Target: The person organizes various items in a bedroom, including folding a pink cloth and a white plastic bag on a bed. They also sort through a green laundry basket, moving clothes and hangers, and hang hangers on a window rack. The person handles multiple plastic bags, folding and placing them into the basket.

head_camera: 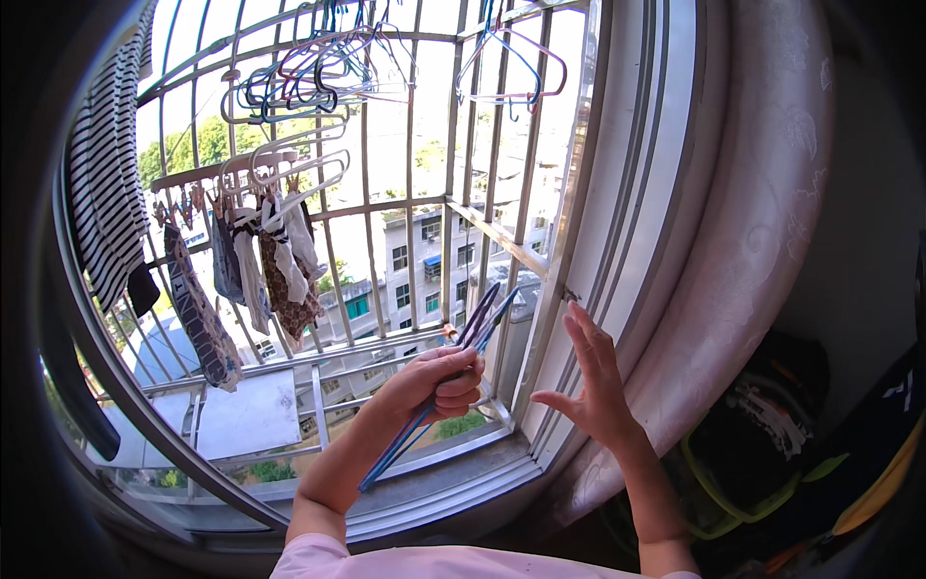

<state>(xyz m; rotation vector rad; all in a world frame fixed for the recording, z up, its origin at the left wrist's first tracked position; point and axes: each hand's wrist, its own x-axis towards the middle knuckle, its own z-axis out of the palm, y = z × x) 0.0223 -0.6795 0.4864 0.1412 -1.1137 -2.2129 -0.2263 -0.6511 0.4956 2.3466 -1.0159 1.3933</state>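
My left hand [441, 380] is closed around a small bundle of thin clothes hangers [398, 452], blue and dark purple. Their ends stick out above the fist and slant down below it, in front of the window opening. My right hand [597, 383] is raised to the right of the bundle with nothing in it, thumb and fingers spread. It is nearest to the window frame [579, 260] and apart from the hangers. The hooks of the held hangers cannot be made out clearly.
Many-coloured hangers [325, 72] and another pair of hangers [510, 65] hang overhead. Socks and small garments [268, 253] are clipped to a rack at left, near a striped garment [108, 166]. Metal window bars [365, 239] stand beyond the sill [463, 499]. A pale curtain [752, 239] hangs at right.
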